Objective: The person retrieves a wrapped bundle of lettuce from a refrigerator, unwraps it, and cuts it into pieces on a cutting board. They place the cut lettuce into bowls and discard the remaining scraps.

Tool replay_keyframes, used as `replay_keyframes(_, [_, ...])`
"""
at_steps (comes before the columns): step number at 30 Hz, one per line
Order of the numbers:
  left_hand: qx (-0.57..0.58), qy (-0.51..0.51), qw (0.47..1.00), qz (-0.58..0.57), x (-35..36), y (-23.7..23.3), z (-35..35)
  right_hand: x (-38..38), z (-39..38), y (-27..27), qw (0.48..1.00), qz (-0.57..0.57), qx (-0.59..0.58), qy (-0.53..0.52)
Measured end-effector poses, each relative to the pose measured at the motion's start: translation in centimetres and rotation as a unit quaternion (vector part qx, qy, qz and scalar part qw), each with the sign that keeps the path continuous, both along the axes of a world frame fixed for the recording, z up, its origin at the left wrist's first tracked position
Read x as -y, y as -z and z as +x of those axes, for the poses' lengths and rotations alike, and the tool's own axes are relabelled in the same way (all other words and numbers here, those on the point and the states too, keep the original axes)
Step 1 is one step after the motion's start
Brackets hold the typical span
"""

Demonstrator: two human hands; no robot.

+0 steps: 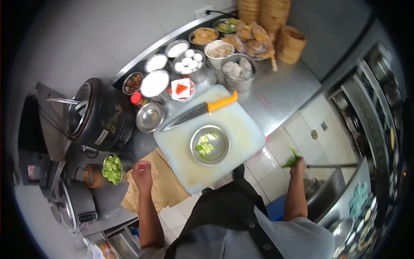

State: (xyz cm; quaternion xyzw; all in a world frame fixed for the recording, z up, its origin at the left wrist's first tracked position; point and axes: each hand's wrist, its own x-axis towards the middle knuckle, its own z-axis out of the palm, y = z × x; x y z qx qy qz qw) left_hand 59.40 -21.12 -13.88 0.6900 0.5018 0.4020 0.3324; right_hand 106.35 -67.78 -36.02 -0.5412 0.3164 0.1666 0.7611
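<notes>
Out to the right, over the tiled floor, my right hand [296, 166] is closed around a green leafy vegetable [293, 158]. My left hand [142, 171] is held above brown paper [155, 185] with its fingers curled in, and nothing shows in it. Just left of that hand stands a metal container of chopped greens [112, 169]. On the white cutting board [246, 134] in front of me is a steel bowl [221, 156] with a few pale green pieces [204, 147] inside. A knife [194, 113] with an orange handle lies across the board behind the bowl.
Bowls of white eggs [189, 61], white powder and other foods line the back of the steel counter [284, 95]. Bamboo steamers [291, 45] stack at the far corner. A large dark pot [103, 112] and a cooker [77, 203] stand left. A sink [330, 190] is at right.
</notes>
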Motion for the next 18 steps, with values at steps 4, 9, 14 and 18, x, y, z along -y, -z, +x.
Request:
replay_keyframes(4, [-0.058, -0.058, 0.994, -0.070, -3.8, 1.8, 2.7, -2.6, 8.4, 7.1, 0.993, -0.066, 0.002, 0.102])
replay_keyframes(9, [-0.060, -0.090, 0.985, -0.136, -7.4, 3.0, 6.5, -13.7, 17.6, 8.0, 0.977, 0.100, 0.140, -0.129])
replay_keyframes(14, [0.082, -0.221, 0.950, -0.207, -12.4, 4.6, 8.6, -15.2, 15.5, 11.4, 0.941, -0.025, 0.233, -0.245])
replay_keyframes(18, [0.157, -0.230, 0.922, -0.269, -16.3, 7.9, 7.6, -6.5, 7.3, 18.3, 0.613, -0.421, 0.319, -0.587])
